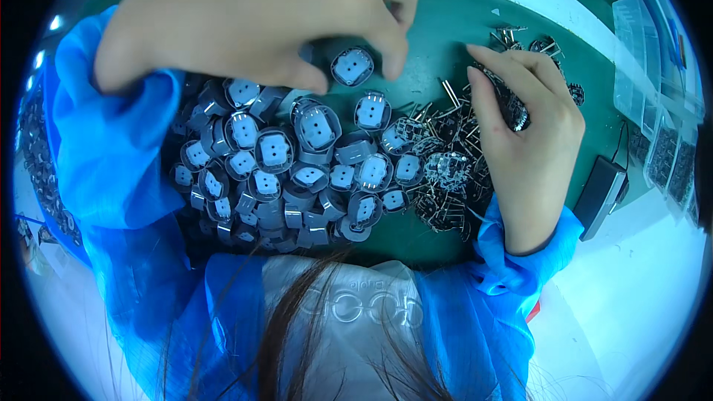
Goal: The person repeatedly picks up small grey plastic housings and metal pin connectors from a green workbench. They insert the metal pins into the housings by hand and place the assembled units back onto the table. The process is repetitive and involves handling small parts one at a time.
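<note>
My left hand (275,18) arches over the green work surface with its thumb and fingers apart. Between them, with gaps on both sides, sits a round grey plastic housing (352,67) with a pale insert. A heap of similar housings (275,150) lies below this hand, some on their sides. My right hand (531,119) is at the right of a pile of small circuit boards with metal pins (448,171). Its thumb and forefinger are parted, and nothing shows between their tips. Another dark circuit board (514,113) shows beside the base of the thumb, partly hidden by the hand.
More pinned boards (548,46) lie beyond my right hand. Clear plastic bins (635,52) with small dark parts line the right side. A black box with a cable (600,197) rests at the right edge. At far left, a blue container (56,156) sits by many small parts.
</note>
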A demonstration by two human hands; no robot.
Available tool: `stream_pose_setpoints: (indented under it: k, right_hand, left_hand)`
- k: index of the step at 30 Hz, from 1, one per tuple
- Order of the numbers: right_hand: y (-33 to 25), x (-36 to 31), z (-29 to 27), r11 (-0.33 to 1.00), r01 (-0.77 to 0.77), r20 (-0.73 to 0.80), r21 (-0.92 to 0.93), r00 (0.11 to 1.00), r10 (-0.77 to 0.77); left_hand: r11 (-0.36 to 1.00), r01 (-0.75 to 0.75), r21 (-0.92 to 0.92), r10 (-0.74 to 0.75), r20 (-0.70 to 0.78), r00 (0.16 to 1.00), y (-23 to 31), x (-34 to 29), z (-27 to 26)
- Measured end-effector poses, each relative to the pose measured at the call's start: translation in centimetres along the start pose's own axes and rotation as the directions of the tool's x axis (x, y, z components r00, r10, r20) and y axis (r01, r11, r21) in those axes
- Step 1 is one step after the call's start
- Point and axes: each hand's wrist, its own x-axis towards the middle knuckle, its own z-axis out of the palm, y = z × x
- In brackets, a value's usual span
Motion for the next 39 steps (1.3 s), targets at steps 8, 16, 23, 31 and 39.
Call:
stream_pose_setpoints:
  k: [8,16,23,31,39]
  right_hand:
    - [-2.1,1.1,-1.9,0.948,-0.065,-0.069,0.313,0.993,0.091]
    - [-2.9,0.6,-2.6,0.663,-0.234,0.13,0.711,0.97,0.204]
    - [-2.7,0.5,-1.6,0.65,-0.065,0.102,0.757,0.995,-0.02]
    - [-2.5,0.4,-2.0,0.582,-0.119,0.083,0.804,0.993,0.087]
    - [-2.0,0.3,-1.2,0.783,0.044,-0.016,0.62,0.999,-0.043]
  left_hand:
    - [0.999,0.052,0.006,-0.051,-0.139,0.989,1.0,-1.9,-0.2]
    - [0.946,0.175,-0.273,-0.255,-0.296,0.921,4.3,-1.5,-0.4]
    - [0.874,0.135,-0.467,-0.324,-0.352,0.878,4.3,-1.4,0.6]
    - [0.794,-0.043,-0.607,-0.2,-0.326,0.924,2.0,-1.7,2.3]
    - [0.661,-0.128,-0.74,-0.203,-0.34,0.918,2.5,-1.1,1.6]
